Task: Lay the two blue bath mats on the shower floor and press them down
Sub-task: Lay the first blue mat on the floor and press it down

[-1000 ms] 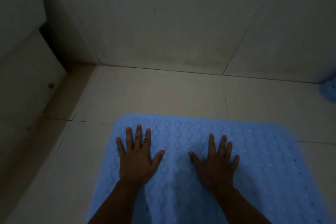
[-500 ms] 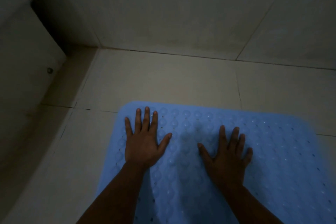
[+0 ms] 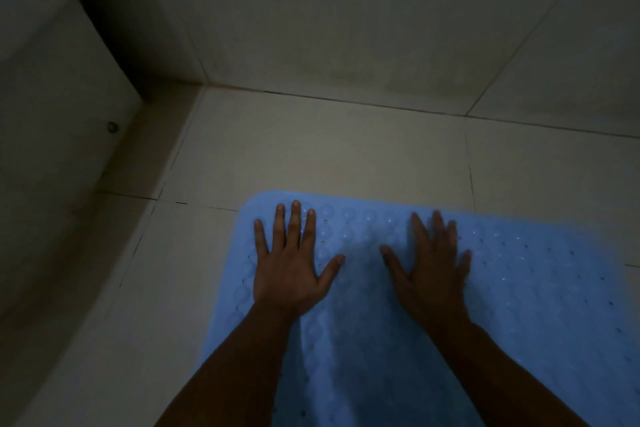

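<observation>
on the pale tiled shower floor (image 3: 329,149) by the corner, left hand (image 3: 289,274) then right hand (image 3: 434,274), fingers straight and spread, press flat on the far end of one rubbery, bumpy, round-cornered blue bath mat (image 3: 536,305), so pressing's underway, probably working rightward next.

I can read no text, label, brand, number or sign anywhere in this dim view from my head camera. The blue bath mat (image 3: 519,305) carries only rows of round bumps and small holes, with no lettering I can make out. The pale floor tiles (image 3: 329,156) and the wall tiles (image 3: 329,17) are plain, marked by grout lines alone.
</observation>
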The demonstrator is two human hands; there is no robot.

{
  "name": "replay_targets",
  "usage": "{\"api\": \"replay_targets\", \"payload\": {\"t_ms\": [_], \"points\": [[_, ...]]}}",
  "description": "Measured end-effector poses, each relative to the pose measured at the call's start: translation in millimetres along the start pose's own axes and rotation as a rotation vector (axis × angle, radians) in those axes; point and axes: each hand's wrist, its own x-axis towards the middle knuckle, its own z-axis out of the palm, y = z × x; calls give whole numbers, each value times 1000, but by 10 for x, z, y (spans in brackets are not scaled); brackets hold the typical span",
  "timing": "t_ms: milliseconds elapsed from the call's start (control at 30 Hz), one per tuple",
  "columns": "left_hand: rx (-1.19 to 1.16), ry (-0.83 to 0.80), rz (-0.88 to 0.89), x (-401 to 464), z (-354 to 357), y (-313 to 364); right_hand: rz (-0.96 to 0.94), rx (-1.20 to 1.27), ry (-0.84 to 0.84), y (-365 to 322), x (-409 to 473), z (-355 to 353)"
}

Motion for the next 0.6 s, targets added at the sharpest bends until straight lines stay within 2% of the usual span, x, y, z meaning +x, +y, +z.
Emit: {"api": "replay_targets", "payload": {"t_ms": [167, 200, 267, 333, 367, 467, 600], "points": [[-240, -246, -39, 207, -360, -148, -67, 69, -162, -647, 260, -347], [-326, -189, -45, 238, -457, -221, -92, 57, -187, -748, 280, -366], [-417, 47, -30, 210, -608, -307, -171, 14, -197, -937, 282, -291], [-353, 242, 18, 148, -625, -336, -231, -26, -194, -1098, 263, -87], [-311, 289, 19, 124, -618, -331, -252, -46, -195, -1156, 248, 51], [-237, 340, -26, 96, -566, -332, -301, -98, -159, -1159, 200, 501], [-188, 305, -75, 4, -432, -475, -391, -178, 85, -959, 122, 857]]}}
